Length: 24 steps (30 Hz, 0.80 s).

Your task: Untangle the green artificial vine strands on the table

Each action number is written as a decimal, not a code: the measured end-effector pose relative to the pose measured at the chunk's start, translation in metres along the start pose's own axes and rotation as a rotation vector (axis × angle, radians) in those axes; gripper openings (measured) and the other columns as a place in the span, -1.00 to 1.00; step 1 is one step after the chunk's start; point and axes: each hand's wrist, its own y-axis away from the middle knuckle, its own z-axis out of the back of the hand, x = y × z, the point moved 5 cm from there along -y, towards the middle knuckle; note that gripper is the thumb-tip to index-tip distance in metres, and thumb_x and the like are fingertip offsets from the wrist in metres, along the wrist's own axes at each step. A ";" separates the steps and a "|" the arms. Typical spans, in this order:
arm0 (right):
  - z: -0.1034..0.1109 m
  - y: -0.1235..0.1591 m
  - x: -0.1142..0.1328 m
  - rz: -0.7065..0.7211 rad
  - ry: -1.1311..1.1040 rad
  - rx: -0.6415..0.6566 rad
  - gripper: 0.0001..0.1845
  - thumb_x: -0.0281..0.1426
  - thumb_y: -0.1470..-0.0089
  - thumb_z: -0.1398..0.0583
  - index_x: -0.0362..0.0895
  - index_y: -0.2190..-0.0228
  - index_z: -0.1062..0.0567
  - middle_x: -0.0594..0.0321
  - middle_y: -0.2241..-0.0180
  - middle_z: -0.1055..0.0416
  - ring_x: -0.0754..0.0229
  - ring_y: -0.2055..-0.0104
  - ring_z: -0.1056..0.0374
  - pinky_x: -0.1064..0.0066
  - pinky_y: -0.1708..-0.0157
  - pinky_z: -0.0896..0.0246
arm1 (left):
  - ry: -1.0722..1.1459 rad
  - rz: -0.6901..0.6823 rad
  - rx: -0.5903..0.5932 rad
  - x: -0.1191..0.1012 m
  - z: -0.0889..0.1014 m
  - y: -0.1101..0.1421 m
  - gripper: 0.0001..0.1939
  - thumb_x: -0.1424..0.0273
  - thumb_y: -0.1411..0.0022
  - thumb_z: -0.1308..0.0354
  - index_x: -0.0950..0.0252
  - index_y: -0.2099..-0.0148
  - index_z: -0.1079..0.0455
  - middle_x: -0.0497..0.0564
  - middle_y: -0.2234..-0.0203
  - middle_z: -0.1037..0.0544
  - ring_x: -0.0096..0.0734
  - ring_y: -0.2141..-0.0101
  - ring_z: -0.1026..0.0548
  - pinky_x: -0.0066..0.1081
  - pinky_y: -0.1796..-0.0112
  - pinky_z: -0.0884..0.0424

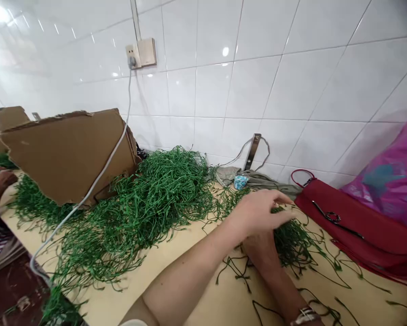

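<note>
**A:** Report the surroundings of the table (230,299).

**B:** White tiled wall (210,90) behind. At the left, a torn-edged cardboard box (64,154) stands among the green strands (171,185), screening part of them. A pale cord (96,179) runs from the socket (131,53) down across the box's front to the table's near left edge. Beyond the box, another person's hand (1,179) is partly in view.

**A:** And to the right?

**B:** A metal bracket (253,151) leans at the wall, with grey cloth (274,182) and a blue-and-white packet (240,182) at its foot. A red bag (366,226) lies on the table at the right, close to the strands there; a pink bag (386,176) is behind it.

**A:** Condition and location of the strands?

**B:** Thin, tangled, many curled, with small knobby tips. The large heap is at centre-left, spreading towards the near edge. A smaller, darker pile (291,244) lies beside the hands, loose pieces scattered around it.

**A:** The hands?

**B:** Left hand (262,210): over the right, thumb and fingers apart, above the edge of the smaller pile. Right hand (257,244): largely covered by the left, bracelet (307,315) at its wrist. Its grip, and whether it holds strands, cannot be determined.
</note>
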 end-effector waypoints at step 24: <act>-0.008 0.006 0.000 -0.011 0.276 0.037 -0.60 -0.43 -0.32 0.00 -0.23 0.02 -0.57 -0.17 -0.02 -0.49 -0.13 -0.06 -0.38 0.02 -0.04 -0.20 | -1.088 0.119 -0.664 0.047 0.200 0.091 -0.84 0.40 -0.35 -0.11 0.16 0.19 -0.54 0.10 0.20 -0.63 -0.05 0.07 -0.50 0.10 -0.24 -0.03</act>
